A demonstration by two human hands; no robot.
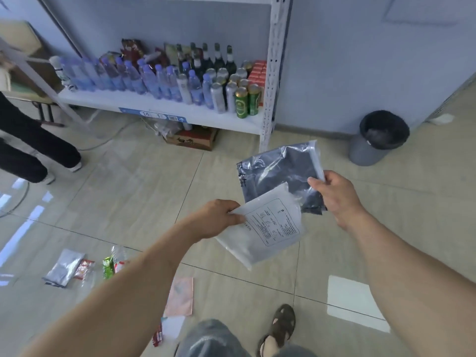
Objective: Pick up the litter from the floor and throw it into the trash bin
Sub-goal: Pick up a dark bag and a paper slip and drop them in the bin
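the left hand pinches one corner of a white printed plastic bag, its fingers curled on the bag's left edge. the bag hangs in the air above the tiled floor, its long axis running from the pinched corner down and to the right, the printed panel facing up toward the camera. the right hand grips the right edge of a dark grey anti-static bag, thumb on top near the pale seal strip. this bag is held up too, its long axis tilted from lower right to upper left, and its lower corner lies behind the white bag, so the two overlap between the hands.

beyond the right hand, a grey trash bin with a black liner stands on the floor against the wall, just beside the white shelf post. the shelf carries water bottles, cans and dark glass bottles.

more litter lies on the floor at lower left: a silver pouch, a red snack wrapper, a green wrapper, a clear plastic bottle and a pink sheet. a sandalled foot shows at the bottom, and another person's dark trouser legs stand at far left.
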